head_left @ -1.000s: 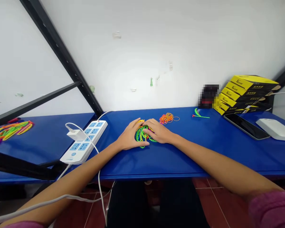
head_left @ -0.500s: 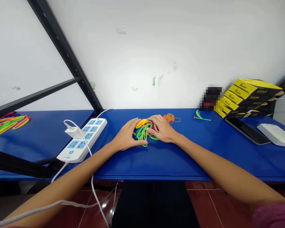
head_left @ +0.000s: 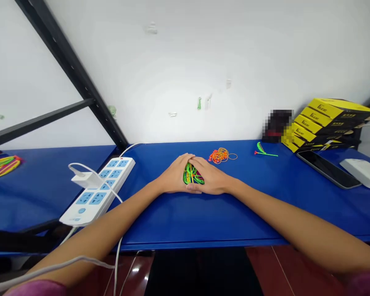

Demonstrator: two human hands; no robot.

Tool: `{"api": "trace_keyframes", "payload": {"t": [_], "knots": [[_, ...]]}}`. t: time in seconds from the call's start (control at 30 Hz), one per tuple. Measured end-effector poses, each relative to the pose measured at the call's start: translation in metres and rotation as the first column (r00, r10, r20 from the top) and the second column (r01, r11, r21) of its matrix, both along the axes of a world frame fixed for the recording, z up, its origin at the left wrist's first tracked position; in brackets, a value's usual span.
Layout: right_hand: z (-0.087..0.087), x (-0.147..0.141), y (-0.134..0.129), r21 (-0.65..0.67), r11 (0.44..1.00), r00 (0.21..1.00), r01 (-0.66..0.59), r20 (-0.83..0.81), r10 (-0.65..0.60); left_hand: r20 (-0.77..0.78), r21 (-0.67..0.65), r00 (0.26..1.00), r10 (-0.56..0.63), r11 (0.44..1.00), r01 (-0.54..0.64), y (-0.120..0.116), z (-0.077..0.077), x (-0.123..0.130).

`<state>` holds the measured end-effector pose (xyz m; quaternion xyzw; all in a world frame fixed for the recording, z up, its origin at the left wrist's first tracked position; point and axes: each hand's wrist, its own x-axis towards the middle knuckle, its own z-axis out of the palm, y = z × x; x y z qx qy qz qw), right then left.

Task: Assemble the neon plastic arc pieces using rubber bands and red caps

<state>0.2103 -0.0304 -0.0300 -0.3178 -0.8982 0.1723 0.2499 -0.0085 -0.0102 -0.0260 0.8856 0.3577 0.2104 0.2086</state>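
Both hands are cupped together over a small pile of coloured plastic pieces [head_left: 193, 174], mostly green, with some yellow and purple, several of them perforated. My left hand [head_left: 174, 176] wraps the pile from the left and my right hand [head_left: 214, 177] from the right. Fingertips meet at the far side, and the thumbs overlap at the near side, so only the middle of the pile shows through the gap. Just behind the right hand lies a heap of orange-red pieces and tan rubber bands [head_left: 220, 155], untouched.
A white power strip [head_left: 100, 191] with a plugged-in charger and cables stands left. Further right on the blue table [head_left: 234, 213] are a green plastic piece with a thin stick [head_left: 267, 153], a phone [head_left: 328, 169], a white device [head_left: 362, 172] and stacked yellow-black boxes [head_left: 323, 123].
My hands have closed in from both sides until fingers and thumbs meet, gathering the coloured pieces more tightly and covering most of them. The camera view has shifted slightly.
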Motion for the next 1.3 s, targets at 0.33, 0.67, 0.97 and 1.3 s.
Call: {"api": "trace_keyframes", "payload": {"t": [0.33,0.67,0.97,1.3], "knots": [[-0.006,0.010,0.001,0.118,0.992,0.999,0.036,0.020,-0.038,-0.033,0.005,0.999,0.020,1.000,-0.020,-0.009,-0.002,-0.008],[-0.007,0.014,-0.003,0.080,0.995,0.992,0.059,0.107,-0.068,-0.057,0.013,0.998,0.008,1.000,-0.007,-0.008,-0.005,-0.013],[-0.008,0.012,-0.004,0.029,0.998,0.993,0.059,0.099,-0.062,-0.122,0.039,0.990,0.065,0.997,-0.061,-0.007,-0.007,-0.015],[-0.012,0.011,-0.003,0.018,0.996,0.985,0.084,0.150,-0.086,-0.165,0.026,0.984,0.067,0.998,-0.063,-0.009,-0.001,-0.013]]}}
